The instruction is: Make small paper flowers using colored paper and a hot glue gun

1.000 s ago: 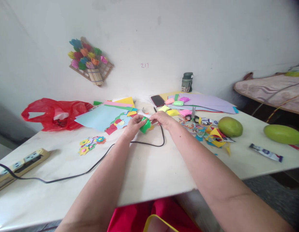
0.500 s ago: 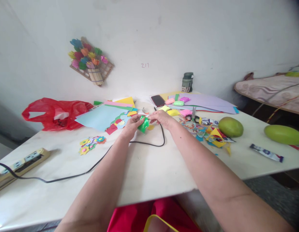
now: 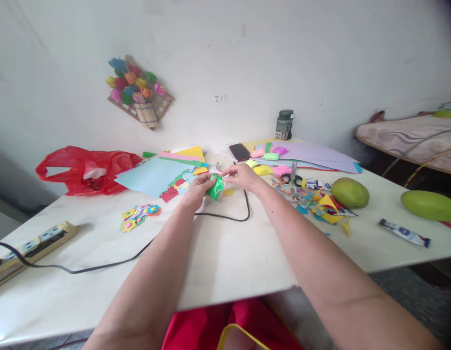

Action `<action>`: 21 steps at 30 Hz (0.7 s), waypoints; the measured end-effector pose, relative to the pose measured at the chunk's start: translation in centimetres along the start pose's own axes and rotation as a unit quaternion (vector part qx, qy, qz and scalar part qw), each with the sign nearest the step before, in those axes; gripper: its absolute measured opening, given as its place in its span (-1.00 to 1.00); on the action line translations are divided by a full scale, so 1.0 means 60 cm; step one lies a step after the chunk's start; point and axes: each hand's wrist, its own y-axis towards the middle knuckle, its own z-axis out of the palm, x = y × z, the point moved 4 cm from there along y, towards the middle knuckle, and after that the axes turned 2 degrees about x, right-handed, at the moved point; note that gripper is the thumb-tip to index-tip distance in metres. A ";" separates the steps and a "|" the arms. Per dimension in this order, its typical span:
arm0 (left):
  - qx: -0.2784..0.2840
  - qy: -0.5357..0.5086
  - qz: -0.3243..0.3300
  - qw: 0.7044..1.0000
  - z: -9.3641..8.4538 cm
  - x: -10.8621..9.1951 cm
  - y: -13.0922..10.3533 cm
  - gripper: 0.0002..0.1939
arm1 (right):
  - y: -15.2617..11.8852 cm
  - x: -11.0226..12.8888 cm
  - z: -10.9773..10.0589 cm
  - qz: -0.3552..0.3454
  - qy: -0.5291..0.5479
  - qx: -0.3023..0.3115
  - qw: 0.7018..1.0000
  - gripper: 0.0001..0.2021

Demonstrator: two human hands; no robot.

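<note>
The left grip (image 3: 198,188) and the right grip (image 3: 244,178) are bare hands. Behind them, the left forearm (image 3: 156,272) and the right forearm (image 3: 313,253) are uncovered as well, slender at the wrist and broader farther back from the grip. A small round spot (image 3: 272,211) marks the right forearm, partway behind its grip; well behind that, a thin crease (image 3: 353,302) crosses the arm. Nearer the body than either grip, vivid red clothing (image 3: 191,328) shows, loosely draped. Over it arches a narrow yellow band (image 3: 223,334); whether trim or strap is unclear.
</note>
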 end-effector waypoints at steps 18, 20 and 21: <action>0.015 -0.021 -0.009 1.000 0.012 0.000 0.000 -0.69 | -0.004 0.005 0.005 -0.074 -0.010 0.029 0.997 -0.96; 0.011 -0.024 -0.006 1.000 0.010 0.000 0.001 -0.69 | -0.002 0.004 0.005 -0.075 -0.017 0.022 0.997 -0.97; 0.009 -0.026 -0.004 1.000 0.009 0.000 0.001 -0.69 | -0.002 0.003 0.005 -0.076 -0.018 0.018 0.997 -0.97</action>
